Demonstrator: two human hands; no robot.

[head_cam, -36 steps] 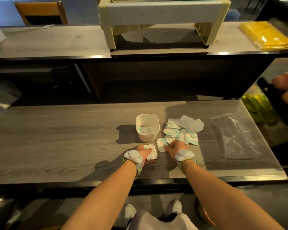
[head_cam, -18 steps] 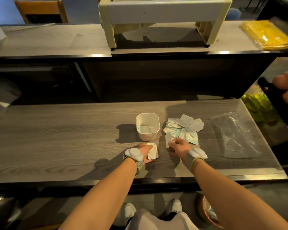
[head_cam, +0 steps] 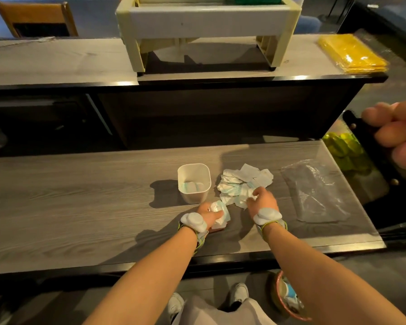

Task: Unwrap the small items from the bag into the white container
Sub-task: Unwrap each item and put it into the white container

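A dim room, and a grey wood-grain counter runs across it below a higher shelf. Near its middle stands the white container, with a few pale unwrapped pieces already lying in its bottom.

Just in front of it, the left hand is closed around a small wrapped item, white with a pale blue edge, pressed against the counter. A second ago both hands were close together near that item; now the right hand has moved off to the right and its fingers are pinched on a scrap at the near edge of the pile of wrappers, which lies just beside the container. My guess is that a torn-off wrapper is being dropped there, so the piece in the left hand should be nearly ready for the container.

Further right the clear plastic bag lies flat and looks emptied, which suggests the job is well along.

On the shelf stand a cream plastic stand and a yellow packet. At the right edge, someone else's fingers hold a dark object.

No brand, label or writing is readable on the wrappers, bag or container.
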